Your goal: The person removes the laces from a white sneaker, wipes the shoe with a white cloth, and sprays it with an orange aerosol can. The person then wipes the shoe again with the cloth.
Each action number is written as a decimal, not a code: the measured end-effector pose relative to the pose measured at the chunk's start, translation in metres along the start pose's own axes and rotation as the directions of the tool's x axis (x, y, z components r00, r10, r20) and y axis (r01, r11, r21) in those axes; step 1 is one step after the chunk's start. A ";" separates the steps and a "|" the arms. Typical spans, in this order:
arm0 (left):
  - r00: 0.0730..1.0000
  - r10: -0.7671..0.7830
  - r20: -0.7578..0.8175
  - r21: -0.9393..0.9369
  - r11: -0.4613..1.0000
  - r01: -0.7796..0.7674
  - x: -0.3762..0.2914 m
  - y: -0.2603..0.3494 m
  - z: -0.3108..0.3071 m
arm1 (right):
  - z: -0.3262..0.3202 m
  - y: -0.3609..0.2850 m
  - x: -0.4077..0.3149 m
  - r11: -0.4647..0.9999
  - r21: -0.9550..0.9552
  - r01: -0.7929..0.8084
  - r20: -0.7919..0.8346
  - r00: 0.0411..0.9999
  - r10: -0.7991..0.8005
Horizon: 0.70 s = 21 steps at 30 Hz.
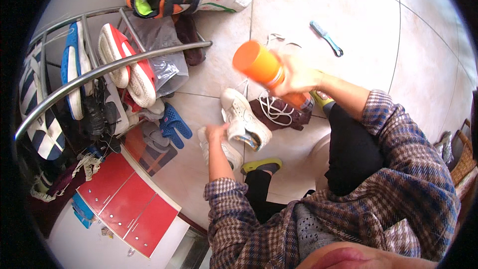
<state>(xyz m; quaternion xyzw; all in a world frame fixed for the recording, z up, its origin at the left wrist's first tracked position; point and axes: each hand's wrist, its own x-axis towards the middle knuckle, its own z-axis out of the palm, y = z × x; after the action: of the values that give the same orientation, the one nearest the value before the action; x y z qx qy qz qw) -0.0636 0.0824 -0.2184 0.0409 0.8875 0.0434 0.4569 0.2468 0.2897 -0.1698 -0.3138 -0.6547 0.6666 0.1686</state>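
Note:
My right hand (297, 76) grips a large orange bottle or can (261, 63), slightly blurred and tilted, its wide orange end toward the upper left. Below it, a white shoe (242, 116) lies on the tiled floor, its opening toward me. Beside that shoe is a dark maroon cloth (298, 117) with white shoelaces (274, 108) heaped on it. My left hand (217, 132) is at a second white shoe (231, 155), partly hidden by the wrist; blur and the angle hide whether the fingers hold it.
A blue-handled brush (326, 39) and a pale strip (276, 37) lie on the floor beyond. At left stands a metal rack (123, 61) of shoes and slippers, with blue slippers (173, 125) beside it. A red-fronted cabinet (129, 203) is lower left, a wicker basket (463, 157) far right.

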 end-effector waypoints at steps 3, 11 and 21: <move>0.740 0.643 -0.198 -0.193 0.715 -0.672 -0.072 0.057 0.004 | 0.028 0.002 -0.012 0.999 -0.012 -0.048 0.212 0.976 0.050; -0.011 0.979 0.203 0.296 -0.072 -0.952 -0.214 0.103 0.028 | 0.039 -0.007 -0.029 0.977 0.181 0.115 0.496 0.847 -0.191; 0.088 0.947 -0.308 0.309 0.187 -0.932 -0.214 0.138 0.053 | 0.012 -0.034 -0.029 0.952 -0.222 0.209 0.183 0.968 -0.170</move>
<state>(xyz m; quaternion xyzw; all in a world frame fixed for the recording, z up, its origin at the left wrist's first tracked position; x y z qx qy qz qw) 0.1083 0.1978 -0.0609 0.5939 0.7310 0.3174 0.1104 0.2547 0.2649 -0.1318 -0.2121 -0.7690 0.5868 0.1391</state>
